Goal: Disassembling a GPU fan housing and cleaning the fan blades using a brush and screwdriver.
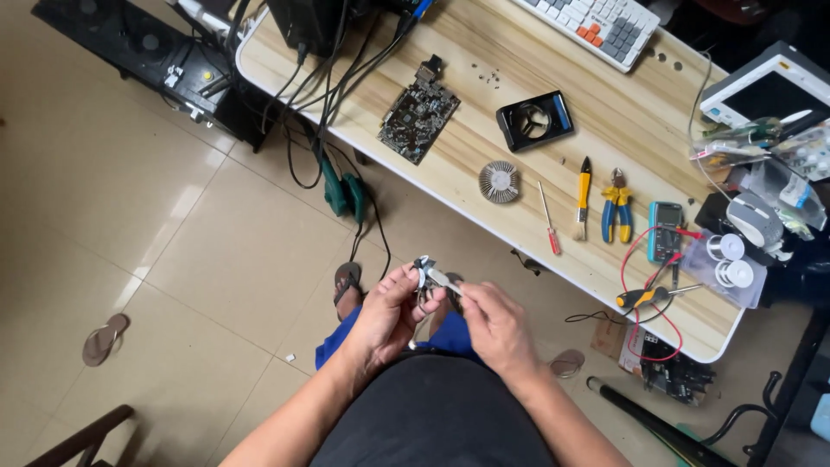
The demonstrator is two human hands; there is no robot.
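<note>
While both hands work over the lap, clear of the desk (484, 186), the left hand (385, 316) pinches a small metal part (424, 270) in closed fingers and the right hand (497, 324) grips a thin pale tool (447, 280) against it. Best, I judge, to brace the wrists together and keep the part low, so anything dropped lands on the lap, not the tile floor (173, 259).

Both hands, left hand (387, 316) and right hand (497, 324), pinch a small metal part (430, 277) over the lap, below the wooden bench (484, 130) holding a circuit board (418, 114).
</note>
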